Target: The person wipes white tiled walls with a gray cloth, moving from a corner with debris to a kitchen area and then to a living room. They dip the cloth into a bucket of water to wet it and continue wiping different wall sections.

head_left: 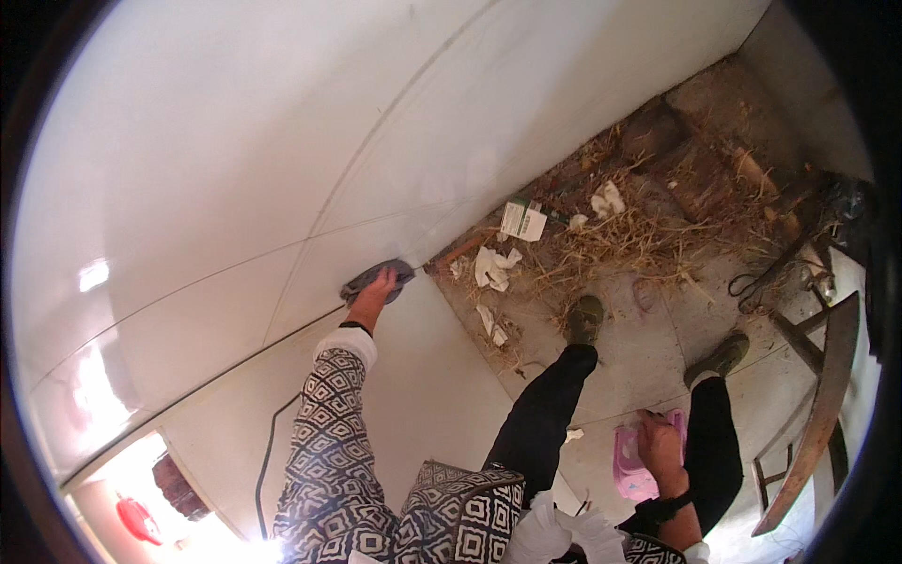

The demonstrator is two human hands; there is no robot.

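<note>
My left hand point(382, 284) presses a grey cloth point(402, 271) against the lower part of a glossy white wall point(282, 162), close to the corner where the wall meets a pale panel or slab point(416, 381). Part of the cloth is covered by the fingers. Down at the right, my right hand point(659, 440) grips a pink plastic container point(627, 472) between me and my right leg. Its exact kind is hard to tell, as the hand covers its middle.
Straw point(620, 247), crumpled white paper point(495, 268) and a small carton point(523, 220) litter the tiled floor by the wall. A wooden-topped metal-framed seat or stand point(810, 423) is at the right. A dark cable point(265, 458) runs at lower left, near a red object point(137, 520).
</note>
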